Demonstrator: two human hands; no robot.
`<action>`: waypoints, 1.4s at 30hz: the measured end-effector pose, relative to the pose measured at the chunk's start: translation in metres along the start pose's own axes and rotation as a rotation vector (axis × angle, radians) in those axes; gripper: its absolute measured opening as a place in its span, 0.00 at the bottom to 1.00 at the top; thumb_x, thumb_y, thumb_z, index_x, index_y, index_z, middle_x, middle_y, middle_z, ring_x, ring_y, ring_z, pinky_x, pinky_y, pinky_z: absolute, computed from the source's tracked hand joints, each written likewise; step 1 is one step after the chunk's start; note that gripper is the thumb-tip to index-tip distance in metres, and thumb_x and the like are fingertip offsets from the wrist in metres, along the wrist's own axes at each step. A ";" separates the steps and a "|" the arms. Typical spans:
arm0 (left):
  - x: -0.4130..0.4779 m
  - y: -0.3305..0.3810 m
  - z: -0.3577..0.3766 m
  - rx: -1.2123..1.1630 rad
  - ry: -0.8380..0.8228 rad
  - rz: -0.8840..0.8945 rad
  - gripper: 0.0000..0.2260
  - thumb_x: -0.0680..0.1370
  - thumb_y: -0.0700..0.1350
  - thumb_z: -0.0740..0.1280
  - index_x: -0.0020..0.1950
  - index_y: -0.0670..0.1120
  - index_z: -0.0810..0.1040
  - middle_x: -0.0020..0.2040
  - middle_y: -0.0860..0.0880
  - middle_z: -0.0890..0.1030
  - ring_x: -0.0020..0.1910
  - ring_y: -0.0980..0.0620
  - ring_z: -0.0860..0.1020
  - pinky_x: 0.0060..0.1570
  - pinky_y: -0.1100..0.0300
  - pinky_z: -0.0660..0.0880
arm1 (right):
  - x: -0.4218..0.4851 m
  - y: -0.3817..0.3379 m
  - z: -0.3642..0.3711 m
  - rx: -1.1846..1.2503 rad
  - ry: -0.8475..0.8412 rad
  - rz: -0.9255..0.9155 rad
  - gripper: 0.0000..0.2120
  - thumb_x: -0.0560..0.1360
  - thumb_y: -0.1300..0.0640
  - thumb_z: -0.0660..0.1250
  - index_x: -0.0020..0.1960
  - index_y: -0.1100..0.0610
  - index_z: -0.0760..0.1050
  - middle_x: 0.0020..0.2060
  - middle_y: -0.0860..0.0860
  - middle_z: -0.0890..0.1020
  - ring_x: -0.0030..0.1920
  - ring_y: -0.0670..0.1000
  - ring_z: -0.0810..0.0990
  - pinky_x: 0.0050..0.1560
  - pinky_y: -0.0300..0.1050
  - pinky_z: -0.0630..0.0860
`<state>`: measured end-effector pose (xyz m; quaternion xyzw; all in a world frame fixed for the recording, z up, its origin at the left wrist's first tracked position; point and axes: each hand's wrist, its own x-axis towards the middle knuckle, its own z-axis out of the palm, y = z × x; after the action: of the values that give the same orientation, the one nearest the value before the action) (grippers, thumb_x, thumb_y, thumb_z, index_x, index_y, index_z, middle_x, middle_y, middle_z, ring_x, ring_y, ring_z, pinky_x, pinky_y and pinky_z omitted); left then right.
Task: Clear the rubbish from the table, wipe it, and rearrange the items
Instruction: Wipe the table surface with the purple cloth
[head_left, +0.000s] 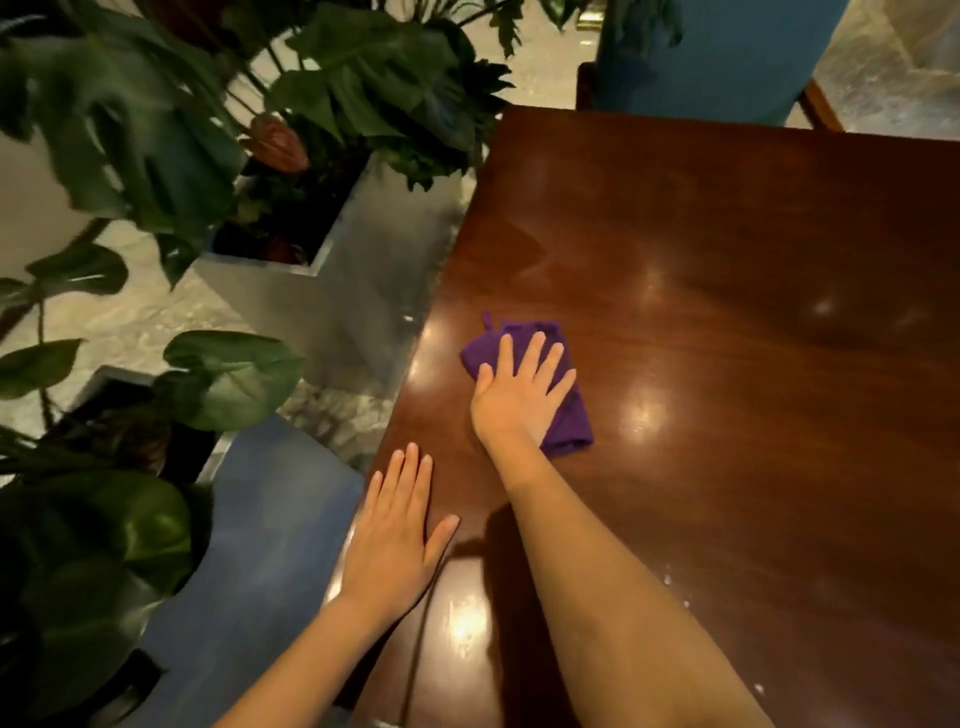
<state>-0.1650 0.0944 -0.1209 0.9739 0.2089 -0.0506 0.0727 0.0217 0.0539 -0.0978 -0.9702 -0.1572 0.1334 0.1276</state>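
A folded purple cloth (569, 426) lies on the dark glossy wooden table (727, 260), near its left edge. My right hand (519, 392) presses flat on the cloth with straight, spread fingers and covers most of it. My left hand (397, 535) rests flat on the table's left edge, nearer to me, fingers straight and holding nothing. A few small pale specks (685, 603) lie on the tabletop to the right of my right forearm.
Large-leaved plants (156, 130) in metal planters (332, 291) stand close along the table's left side. A blue seat (260, 545) sits below the left edge. A blue upholstered chair (727, 57) stands at the far end. Marble floor shows beyond.
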 end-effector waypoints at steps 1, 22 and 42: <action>-0.013 -0.003 0.002 0.005 0.001 -0.018 0.33 0.80 0.62 0.42 0.74 0.40 0.60 0.75 0.42 0.61 0.75 0.50 0.52 0.73 0.58 0.42 | -0.008 -0.009 0.005 -0.008 -0.020 -0.064 0.27 0.80 0.44 0.45 0.77 0.48 0.45 0.77 0.55 0.43 0.76 0.61 0.39 0.73 0.64 0.38; -0.140 0.066 0.024 -0.053 -0.021 -0.115 0.33 0.80 0.62 0.42 0.73 0.39 0.62 0.74 0.41 0.62 0.76 0.51 0.49 0.74 0.59 0.40 | -0.086 0.132 -0.028 -0.226 -0.447 -1.142 0.21 0.80 0.45 0.52 0.73 0.42 0.59 0.77 0.43 0.52 0.77 0.49 0.42 0.74 0.55 0.36; -0.142 0.066 0.030 -0.013 0.026 -0.100 0.36 0.76 0.67 0.33 0.75 0.43 0.45 0.77 0.46 0.46 0.77 0.50 0.45 0.72 0.60 0.34 | -0.132 0.227 -0.048 -0.276 -0.449 -1.070 0.24 0.78 0.40 0.44 0.74 0.39 0.55 0.77 0.41 0.49 0.75 0.45 0.37 0.74 0.52 0.34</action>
<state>-0.2687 -0.0268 -0.1244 0.9623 0.2587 -0.0399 0.0736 -0.0232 -0.2096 -0.0897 -0.7119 -0.6631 0.2308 0.0133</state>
